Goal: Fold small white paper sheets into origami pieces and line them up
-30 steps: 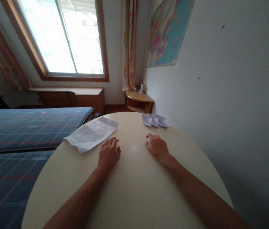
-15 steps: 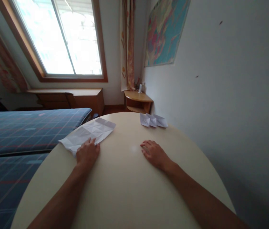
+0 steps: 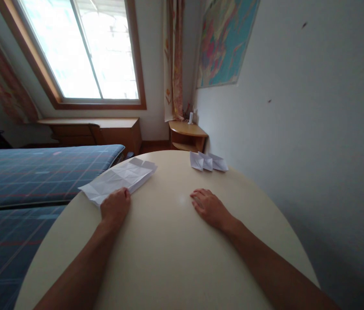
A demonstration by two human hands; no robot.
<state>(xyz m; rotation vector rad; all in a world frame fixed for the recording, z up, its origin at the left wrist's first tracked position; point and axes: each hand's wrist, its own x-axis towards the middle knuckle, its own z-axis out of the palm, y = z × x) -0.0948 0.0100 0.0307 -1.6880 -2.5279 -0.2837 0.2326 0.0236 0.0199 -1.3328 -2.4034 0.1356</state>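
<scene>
Your left fingers [image 3: 125,193] are curling over the near edge of the sheet [image 3: 120,175], about midway along it, and they appear to be pinching it; the thumb's hold is being hidden, so you cannot tell how firm it is. The sheet is lying just beyond these fingers, spreading forward and to both sides. Its long axis is running at a slant, from a corner left of the fingers to an end ahead and to their right. To the right of the fingers, that near edge is rising a little off the surface [image 3: 175,249].

Your right fingers [image 3: 202,192] are resting palm down, loosely bent and slightly parted, with nothing showing in their grasp. From them the sheet is lying leftward and a little ahead, well apart, so the left fingers are being the nearer ones by far. Straight ahead of the right fingers and slightly to their right, three folds [image 3: 205,162] are standing in a row, near but not touching them. Farther out, left of the left fingers and past the sheet's corner, the bed [image 3: 40,172] is flanking the surface.
</scene>
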